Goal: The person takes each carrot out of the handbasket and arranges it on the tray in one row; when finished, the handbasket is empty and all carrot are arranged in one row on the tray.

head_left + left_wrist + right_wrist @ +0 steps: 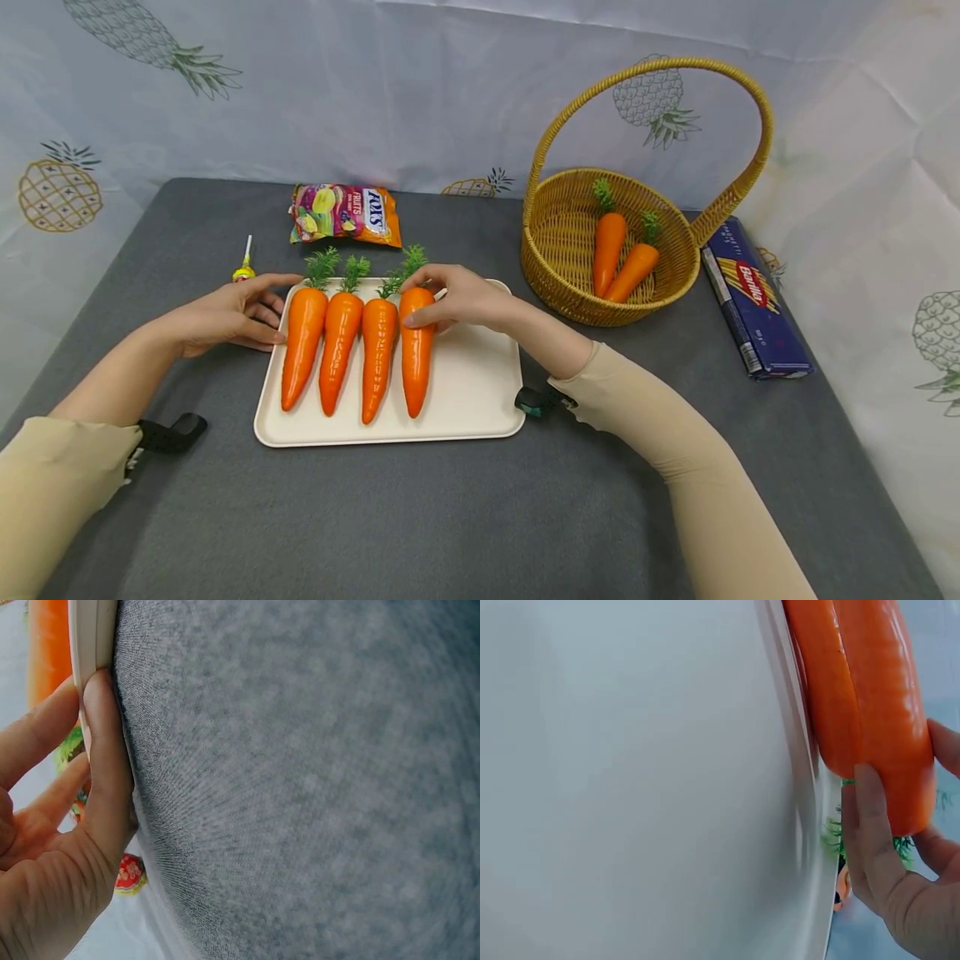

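Note:
My left hand [232, 317] is at the left edge of a cream tray [480, 383]. In the left wrist view its thumb and fingers [105, 757] hold the tray's rim. Four orange carrots with green tops lie side by side on the tray, including a leftmost carrot [303, 346], a second carrot [340, 354] and a third carrot [378, 358]. My right hand [461, 296] grips the thick top of the rightmost carrot [416, 367], thumb on one side and fingers on the other. The right wrist view shows this carrot [885, 712] close beside its neighbour.
A wicker basket [551, 279] with a tall handle stands at the back right, holding two carrots [609, 242]. Right of it lies a blue pasta box [757, 308]. A candy bag [345, 215] lies behind the tray, and a lollipop [243, 271] beside the left hand.

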Demonstrator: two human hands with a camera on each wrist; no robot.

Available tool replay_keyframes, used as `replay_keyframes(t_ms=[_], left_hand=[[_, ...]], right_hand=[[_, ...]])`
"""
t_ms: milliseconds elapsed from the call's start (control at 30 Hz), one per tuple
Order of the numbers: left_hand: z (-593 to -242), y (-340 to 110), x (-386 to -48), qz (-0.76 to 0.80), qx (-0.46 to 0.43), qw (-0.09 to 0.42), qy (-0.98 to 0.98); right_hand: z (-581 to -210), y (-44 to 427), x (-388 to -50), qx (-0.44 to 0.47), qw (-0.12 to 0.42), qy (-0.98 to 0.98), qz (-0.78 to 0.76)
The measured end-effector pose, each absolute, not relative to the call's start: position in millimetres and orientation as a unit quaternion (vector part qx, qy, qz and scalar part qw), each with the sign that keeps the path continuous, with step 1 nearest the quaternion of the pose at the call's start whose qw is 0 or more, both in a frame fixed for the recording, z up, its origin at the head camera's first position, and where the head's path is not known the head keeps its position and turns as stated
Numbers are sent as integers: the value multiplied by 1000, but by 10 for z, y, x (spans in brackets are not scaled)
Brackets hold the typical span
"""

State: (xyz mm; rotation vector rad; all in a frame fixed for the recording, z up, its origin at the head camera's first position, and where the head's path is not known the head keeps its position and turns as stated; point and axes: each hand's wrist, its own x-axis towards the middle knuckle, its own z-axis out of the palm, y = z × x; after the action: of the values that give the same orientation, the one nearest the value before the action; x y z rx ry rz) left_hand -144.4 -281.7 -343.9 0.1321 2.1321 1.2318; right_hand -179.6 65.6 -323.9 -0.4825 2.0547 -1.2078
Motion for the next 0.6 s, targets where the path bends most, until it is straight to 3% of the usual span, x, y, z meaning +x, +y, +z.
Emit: replay_keyframes(t_ms=[600], left_hand=[[-3442,-2823,-1446,471,53,332,816]], right_hand=[[-3340,564,-1783,-200,327,823,-420]])
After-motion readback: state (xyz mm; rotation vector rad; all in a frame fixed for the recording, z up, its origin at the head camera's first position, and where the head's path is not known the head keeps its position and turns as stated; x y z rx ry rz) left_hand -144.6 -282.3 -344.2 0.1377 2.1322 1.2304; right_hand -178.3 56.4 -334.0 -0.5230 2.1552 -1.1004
